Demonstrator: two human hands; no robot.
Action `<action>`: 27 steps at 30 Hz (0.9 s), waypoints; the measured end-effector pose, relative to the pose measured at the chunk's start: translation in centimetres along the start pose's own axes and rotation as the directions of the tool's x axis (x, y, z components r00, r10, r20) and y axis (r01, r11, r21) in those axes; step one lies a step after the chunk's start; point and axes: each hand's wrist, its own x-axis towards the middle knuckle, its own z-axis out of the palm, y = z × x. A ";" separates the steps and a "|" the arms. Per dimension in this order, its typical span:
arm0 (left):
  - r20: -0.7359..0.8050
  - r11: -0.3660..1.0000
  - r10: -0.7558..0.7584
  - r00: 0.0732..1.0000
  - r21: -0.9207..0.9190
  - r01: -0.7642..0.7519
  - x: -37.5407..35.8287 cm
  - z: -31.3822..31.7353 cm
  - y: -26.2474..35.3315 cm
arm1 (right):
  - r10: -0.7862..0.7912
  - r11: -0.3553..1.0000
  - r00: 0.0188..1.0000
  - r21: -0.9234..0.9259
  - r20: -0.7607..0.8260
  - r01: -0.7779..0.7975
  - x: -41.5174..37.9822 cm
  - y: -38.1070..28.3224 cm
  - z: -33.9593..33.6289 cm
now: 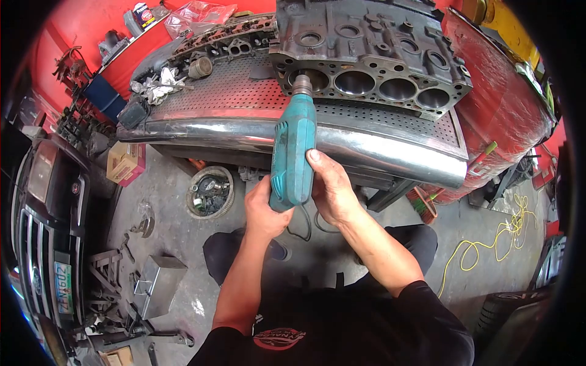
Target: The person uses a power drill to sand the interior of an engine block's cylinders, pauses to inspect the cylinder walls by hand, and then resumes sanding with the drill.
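A teal power drill (294, 149) points away from me, its chuck at the leftmost cylinder bore of a grey engine block (372, 64). The bore's inside is partly hidden by the chuck. My left hand (266, 210) is wrapped round the drill's lower rear, its fingers mostly beneath the body. My right hand (332, 186) holds the drill's right side, thumb along the housing. The block lies on a perforated metal bench (235, 91) with a shiny rounded front edge. A dark cable hangs below the drill.
A cylinder head (244, 39), a crumpled rag (160, 85) and a round metal part (199, 68) lie on the bench. Below are a bin of parts (209, 194), a metal box (160, 287), a brush (422, 206) and a yellow cord (470, 253). A vehicle front stands left.
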 end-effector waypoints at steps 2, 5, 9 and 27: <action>-0.008 1.000 0.014 1.000 -0.013 -0.014 0.2 0.3 0.0 | -0.001 1.000 1.000 0.001 -0.006 0.001 0.1 0.1 -0.1; -0.004 1.000 0.022 1.000 0.008 -0.022 -0.2 0.3 -0.1 | -0.016 1.000 1.000 -0.012 -0.023 0.016 -0.2 0.0 -0.1; 0.005 1.000 0.016 1.000 0.005 -0.016 -1.8 0.0 -0.4 | -0.005 1.000 1.000 -0.001 -0.022 0.005 -1.6 0.8 -0.1; -0.018 1.000 0.020 1.000 -0.015 -0.020 -1.0 0.5 0.1 | -0.019 0.999 0.997 -0.049 -0.076 0.015 -0.6 0.8 -0.2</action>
